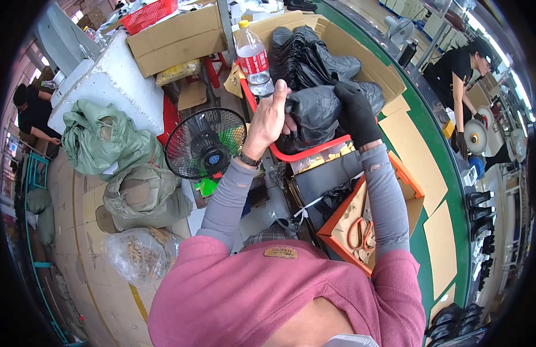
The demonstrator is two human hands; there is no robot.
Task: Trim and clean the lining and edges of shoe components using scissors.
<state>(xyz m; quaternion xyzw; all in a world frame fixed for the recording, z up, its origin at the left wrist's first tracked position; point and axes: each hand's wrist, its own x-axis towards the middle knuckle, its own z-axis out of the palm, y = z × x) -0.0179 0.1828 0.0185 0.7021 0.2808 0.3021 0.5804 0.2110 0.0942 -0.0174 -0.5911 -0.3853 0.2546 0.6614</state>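
Note:
My bare left hand (270, 115) grips the near side of a dark grey plastic bag (317, 113), thumb up. On the bag's right side my right hand (354, 113), in a black glove, is closed on the same bag. The bag is held above a red basket (305, 153) whose rim shows below it. Behind the bag a cardboard box (360, 52) is filled with black shoe parts (308, 55). A clear plastic bottle (253, 58) with a yellow cap and red label stands just left of my left hand.
A small black fan (204, 144) stands left of my left forearm. Green sacks (106, 139) lie on the floor at left. An orange tray (360, 225) with orange-handled scissors (360, 231) sits under my right arm. A person in black (459, 69) works at a grinding wheel at right.

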